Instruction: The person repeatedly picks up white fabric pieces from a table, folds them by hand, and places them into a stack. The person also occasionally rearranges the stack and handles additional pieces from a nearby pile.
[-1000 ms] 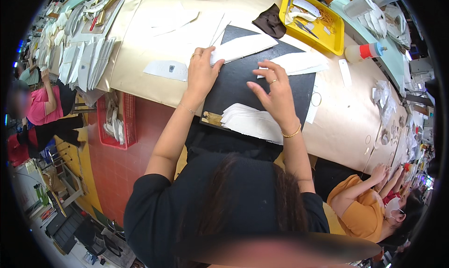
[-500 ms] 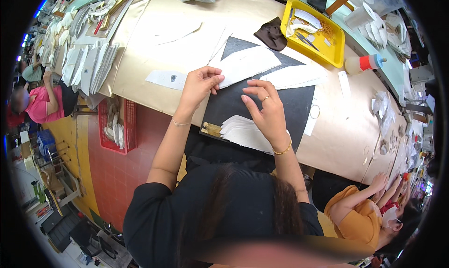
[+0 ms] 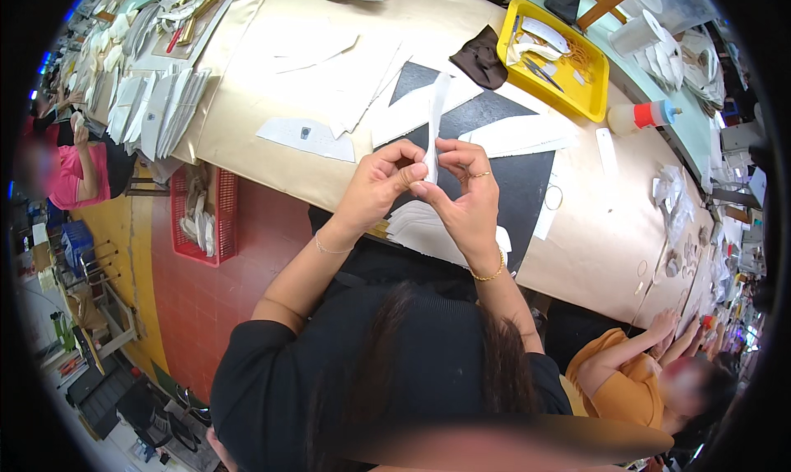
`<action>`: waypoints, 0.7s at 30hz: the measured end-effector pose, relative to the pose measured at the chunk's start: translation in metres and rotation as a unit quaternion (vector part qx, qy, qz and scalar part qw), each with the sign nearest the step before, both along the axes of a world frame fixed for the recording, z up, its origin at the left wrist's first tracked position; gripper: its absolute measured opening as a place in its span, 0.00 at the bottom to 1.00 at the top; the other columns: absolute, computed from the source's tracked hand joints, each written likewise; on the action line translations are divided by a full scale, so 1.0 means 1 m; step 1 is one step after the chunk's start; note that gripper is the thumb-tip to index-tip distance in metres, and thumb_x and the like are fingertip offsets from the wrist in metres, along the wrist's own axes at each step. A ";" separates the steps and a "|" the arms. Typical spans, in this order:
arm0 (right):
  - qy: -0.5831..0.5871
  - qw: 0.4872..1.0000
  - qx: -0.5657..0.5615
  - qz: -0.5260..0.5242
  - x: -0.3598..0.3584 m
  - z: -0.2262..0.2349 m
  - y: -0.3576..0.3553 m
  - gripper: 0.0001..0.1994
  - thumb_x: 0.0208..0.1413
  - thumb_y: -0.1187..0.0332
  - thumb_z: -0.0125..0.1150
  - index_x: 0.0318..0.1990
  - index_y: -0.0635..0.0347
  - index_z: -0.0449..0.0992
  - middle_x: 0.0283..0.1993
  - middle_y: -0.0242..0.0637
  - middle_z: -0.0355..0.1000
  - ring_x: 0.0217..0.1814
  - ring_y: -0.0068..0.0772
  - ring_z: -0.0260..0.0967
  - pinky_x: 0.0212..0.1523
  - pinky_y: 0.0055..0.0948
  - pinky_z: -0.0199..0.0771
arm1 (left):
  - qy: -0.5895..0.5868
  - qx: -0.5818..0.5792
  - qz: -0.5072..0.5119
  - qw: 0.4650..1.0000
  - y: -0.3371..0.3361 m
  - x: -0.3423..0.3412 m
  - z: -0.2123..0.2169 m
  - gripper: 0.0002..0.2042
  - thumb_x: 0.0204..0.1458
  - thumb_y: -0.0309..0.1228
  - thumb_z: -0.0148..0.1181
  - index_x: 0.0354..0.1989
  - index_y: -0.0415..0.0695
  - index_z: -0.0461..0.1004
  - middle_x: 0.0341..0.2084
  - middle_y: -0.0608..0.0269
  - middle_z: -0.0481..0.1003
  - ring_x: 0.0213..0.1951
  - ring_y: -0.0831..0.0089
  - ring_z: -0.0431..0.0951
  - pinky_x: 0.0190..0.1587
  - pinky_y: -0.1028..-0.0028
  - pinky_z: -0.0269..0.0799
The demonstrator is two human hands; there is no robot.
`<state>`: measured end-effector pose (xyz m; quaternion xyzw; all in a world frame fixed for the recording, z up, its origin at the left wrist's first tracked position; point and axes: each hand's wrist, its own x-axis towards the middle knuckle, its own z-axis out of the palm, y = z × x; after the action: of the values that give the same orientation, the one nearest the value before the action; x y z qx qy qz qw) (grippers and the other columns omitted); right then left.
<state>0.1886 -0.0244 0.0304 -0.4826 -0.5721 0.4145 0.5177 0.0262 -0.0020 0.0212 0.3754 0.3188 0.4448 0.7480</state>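
Observation:
A thin white cut piece [image 3: 437,113], like stiff cloth, stands nearly edge-on above a black board [image 3: 523,193]. My left hand [image 3: 377,185] pinches its near end from one side, thumb and fingers closed. Opposite, my right hand [image 3: 468,190] pinches the same end, and the two thumbs almost meet. On the board behind lie white pieces, one stack [image 3: 400,113] to the left and another stack [image 3: 521,134] to the right. More layered white pieces [image 3: 437,233] rest at the board's near edge, partly hidden by my hands.
A yellow tray [image 3: 600,101] holds scissors, rubber bands and scraps, beside a dark brown cloth [image 3: 481,58]. A bottle with a red and blue top [image 3: 647,114] stands right of it. A red basket [image 3: 227,225] sits left, below the table edge. Co-workers sit at both sides.
A white piece has come up off the left stack and is now held upright. My right hand, empty before, has closed on it beside my left, which has moved right and nearer.

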 end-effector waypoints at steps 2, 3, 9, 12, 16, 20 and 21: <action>0.041 0.999 -0.014 0.009 0.001 0.004 -0.002 0.20 0.48 0.75 0.74 0.46 0.65 0.70 0.56 0.43 0.68 0.54 0.31 0.70 0.58 0.31 0.72 | 0.015 0.053 -0.004 0.998 -0.002 0.003 0.005 0.04 0.60 0.25 0.59 0.39 0.38 0.73 0.36 0.71 0.70 0.36 0.84 0.71 0.40 0.81 0.70; 0.098 0.995 -0.026 0.016 0.002 0.006 -0.002 0.19 0.49 0.74 0.74 0.45 0.64 0.71 0.55 0.43 0.69 0.54 0.30 0.70 0.57 0.30 0.73 | 0.016 0.086 -0.005 0.996 -0.002 0.005 0.006 0.04 0.60 0.25 0.59 0.39 0.38 0.73 0.35 0.71 0.69 0.37 0.83 0.71 0.41 0.81 0.70; 0.173 0.975 -0.141 0.015 0.019 0.009 -0.010 0.16 0.48 0.78 0.73 0.42 0.65 0.73 0.54 0.43 0.72 0.54 0.30 0.70 0.56 0.30 0.72 | 0.175 0.290 0.050 0.940 -0.008 0.016 0.014 0.06 0.58 0.29 0.61 0.37 0.39 0.74 0.32 0.61 0.71 0.35 0.71 0.73 0.40 0.71 0.69; 0.228 0.964 -0.126 0.061 0.023 0.004 -0.009 0.18 0.50 0.74 0.72 0.45 0.67 0.72 0.54 0.45 0.71 0.55 0.34 0.70 0.58 0.33 0.71 | 0.212 0.327 0.051 0.920 -0.012 0.011 0.024 0.07 0.57 0.30 0.61 0.34 0.39 0.73 0.32 0.56 0.71 0.35 0.59 0.73 0.40 0.66 0.68; 0.269 0.952 -0.107 0.104 0.030 0.003 -0.007 0.23 0.52 0.64 0.72 0.49 0.67 0.69 0.54 0.44 0.69 0.55 0.35 0.69 0.58 0.32 0.71 | 0.180 0.385 0.072 0.902 -0.017 0.009 0.037 0.06 0.58 0.29 0.59 0.33 0.40 0.72 0.31 0.56 0.70 0.36 0.57 0.74 0.40 0.65 0.68; 0.255 0.955 -0.082 0.129 0.037 0.003 -0.004 0.20 0.53 0.65 0.71 0.47 0.67 0.71 0.53 0.45 0.71 0.52 0.31 0.70 0.55 0.30 0.72 | 0.186 0.407 0.073 0.891 -0.022 0.008 0.039 0.05 0.54 0.26 0.61 0.33 0.39 0.72 0.32 0.55 0.71 0.37 0.55 0.75 0.40 0.62 0.69; 0.248 0.957 -0.073 0.129 0.039 0.002 -0.005 0.19 0.54 0.65 0.70 0.47 0.68 0.71 0.52 0.45 0.72 0.51 0.31 0.71 0.54 0.30 0.73 | 0.178 0.412 0.083 0.890 -0.022 0.008 0.038 0.05 0.55 0.26 0.60 0.33 0.39 0.72 0.32 0.55 0.71 0.36 0.56 0.74 0.39 0.63 0.69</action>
<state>0.2274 -0.0290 0.0320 -0.3229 -0.4520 0.6249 0.5486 0.0345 -0.0244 0.0589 0.6949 0.2649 0.5221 0.4176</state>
